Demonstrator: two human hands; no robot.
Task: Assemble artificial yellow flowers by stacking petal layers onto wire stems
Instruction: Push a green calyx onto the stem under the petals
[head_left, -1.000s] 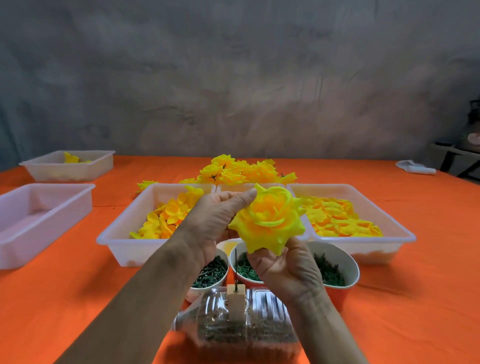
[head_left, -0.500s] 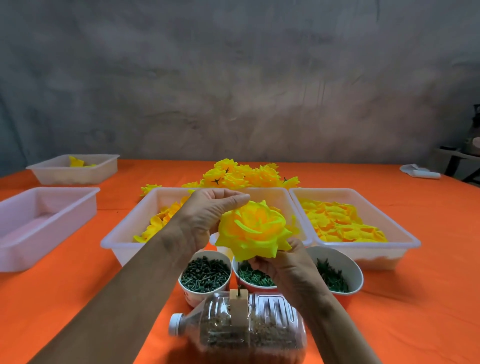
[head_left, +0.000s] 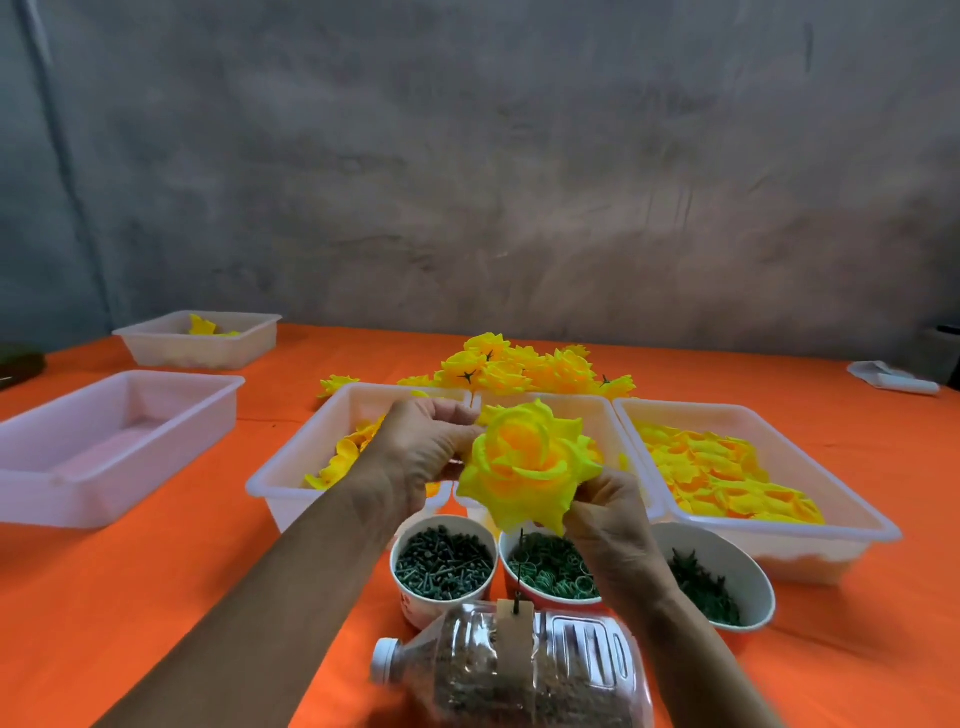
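Flower lowered over the wire stem (head_left: 519, 564).
Stem stands in the near bottle (head_left: 524, 670); above it the yellow flower (head_left: 530, 467) sits lower than before, right hand (head_left: 613, 530) fingers gripping beneath, left hand (head_left: 421, 457) fingers pinching its far petals.

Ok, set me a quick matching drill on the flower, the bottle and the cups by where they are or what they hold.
Things:
1. yellow flower
2. plastic bottle
3. left cup
4. middle cup

States:
A. holds green rings
B. lying on its side
C. held in both hands
D. holds dark pin-like pieces

Pairs: 1-C, 2-B, 3-D, 4-A
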